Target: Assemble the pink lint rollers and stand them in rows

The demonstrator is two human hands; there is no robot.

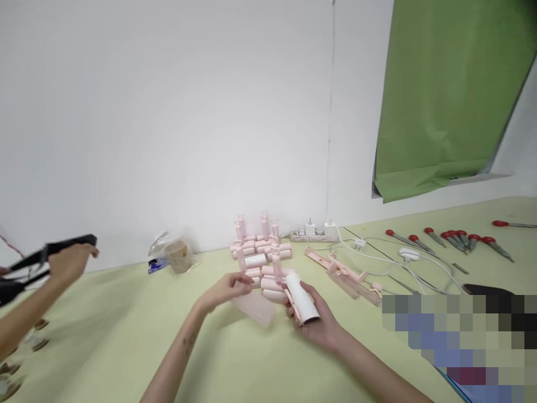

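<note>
In the head view my left hand [224,291] is closed on one end of a thin, translucent pinkish sheet [255,309], blurred by motion. My right hand [316,322] has its fingers wrapped round a white cylinder [301,298] with a pink part along its left side. The cylinder is tilted, its dark end toward me. Just beyond my hands lie stacked pink and white cylinders [272,284], with several pink pieces [265,225] standing upright among them. The sheet and the cylinder are apart.
A power strip [308,236] with white plugs and cables lies along the wall. Pink long parts [344,274] and red-handled tools [453,239] are on the right. A bagged cup [178,254] stands at left, where another person's hand [71,263] holds a black object [69,243].
</note>
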